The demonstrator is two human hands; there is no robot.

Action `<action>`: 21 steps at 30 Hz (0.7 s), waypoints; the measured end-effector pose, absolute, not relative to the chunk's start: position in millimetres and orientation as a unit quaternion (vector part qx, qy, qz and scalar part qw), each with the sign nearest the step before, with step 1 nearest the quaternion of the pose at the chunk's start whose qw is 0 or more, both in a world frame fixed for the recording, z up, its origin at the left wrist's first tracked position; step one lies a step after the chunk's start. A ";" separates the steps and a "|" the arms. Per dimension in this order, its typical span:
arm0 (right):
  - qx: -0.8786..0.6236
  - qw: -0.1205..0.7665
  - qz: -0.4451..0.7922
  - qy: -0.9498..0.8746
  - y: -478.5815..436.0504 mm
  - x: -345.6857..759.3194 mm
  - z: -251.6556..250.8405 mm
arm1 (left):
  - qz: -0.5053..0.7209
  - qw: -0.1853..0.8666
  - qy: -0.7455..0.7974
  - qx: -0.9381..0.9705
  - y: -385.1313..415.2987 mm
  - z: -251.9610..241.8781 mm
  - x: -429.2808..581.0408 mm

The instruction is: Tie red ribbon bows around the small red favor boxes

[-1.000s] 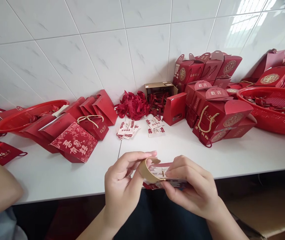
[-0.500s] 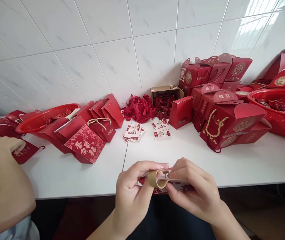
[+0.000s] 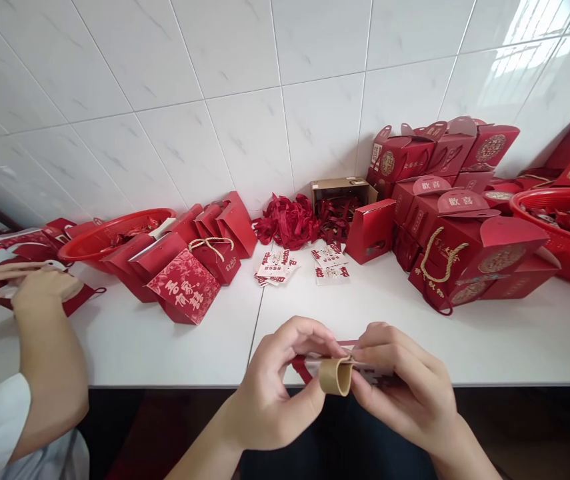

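At the near edge of the white counter (image 3: 489, 340) my left hand (image 3: 277, 387) and my right hand (image 3: 405, 390) meet on a small red-and-white printed card (image 3: 315, 365). A tan backing strip (image 3: 335, 377) curls off it between my fingertips. My left thumb and fingers pinch the card and the strip's left side. My right fingers are closed on the card's right part. Most of the card is hidden under my right hand.
Red gift bags (image 3: 185, 260) and a red basket (image 3: 112, 237) lie at the left, ribbons (image 3: 287, 220) and loose cards (image 3: 277, 267) in the middle, stacked red boxes (image 3: 459, 220) and another basket (image 3: 565, 233) at the right. A co-worker's hands (image 3: 39, 287) handle a bag at far left.
The tan strip has curled further down off the card and my hands have shifted slightly right. The co-worker's arm has come further into view at the left.
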State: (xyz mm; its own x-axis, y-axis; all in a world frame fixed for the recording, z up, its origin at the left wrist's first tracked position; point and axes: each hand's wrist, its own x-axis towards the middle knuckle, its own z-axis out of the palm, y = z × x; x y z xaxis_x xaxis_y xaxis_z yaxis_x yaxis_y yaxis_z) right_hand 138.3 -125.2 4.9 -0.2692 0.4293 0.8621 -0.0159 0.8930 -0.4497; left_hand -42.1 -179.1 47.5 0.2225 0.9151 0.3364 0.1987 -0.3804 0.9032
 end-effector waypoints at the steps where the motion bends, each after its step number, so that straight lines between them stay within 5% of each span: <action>1: -0.131 0.591 0.191 -0.773 -125.3 138.3 3.8 | 0.462 0.383 0.405 0.690 -177.8 47.1 -42.7; 21: -0.267 0.451 0.378 -0.763 -123.4 157.8 17.3 | 0.504 0.430 0.385 0.643 -165.3 19.0 -36.3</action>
